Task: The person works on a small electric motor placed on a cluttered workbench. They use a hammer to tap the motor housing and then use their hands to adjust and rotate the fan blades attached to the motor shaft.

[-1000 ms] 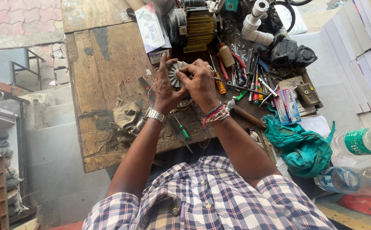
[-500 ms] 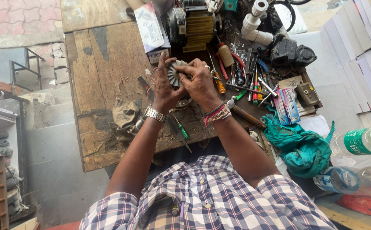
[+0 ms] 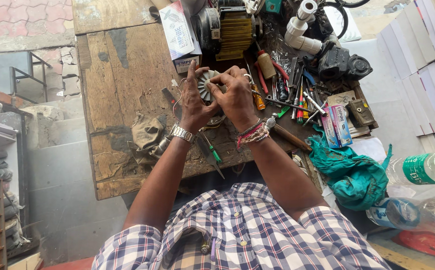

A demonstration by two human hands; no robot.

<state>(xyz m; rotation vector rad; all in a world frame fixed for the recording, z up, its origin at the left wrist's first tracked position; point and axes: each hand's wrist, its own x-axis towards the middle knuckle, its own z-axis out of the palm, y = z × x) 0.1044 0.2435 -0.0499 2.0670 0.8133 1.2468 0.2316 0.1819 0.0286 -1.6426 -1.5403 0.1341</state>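
- left hand (image 3: 193,102) wears a metal wristwatch (image 3: 183,133) and cups the left side of a round grey finned fan wheel (image 3: 208,86), index finger stretched up along its rim, the other fingers curled behind it.
- right hand (image 3: 236,96), with beaded bracelets (image 3: 253,135) at the wrist, grips the wheel's right side, fingers bent over its top edge.
- fan wheel sits between both hands, held just above the far middle of the worn wooden workbench (image 3: 122,85).
- yellow-finned motor (image 3: 235,31) and a white carton (image 3: 179,35) stand just beyond the hands.
- heap of screwdrivers and pliers (image 3: 290,95) lies right of the right hand; a green-handled screwdriver (image 3: 212,150) lies near the left wrist.
- crumpled tan rag (image 3: 147,135) lies left of the left forearm, a teal cloth (image 3: 350,172) at near right.
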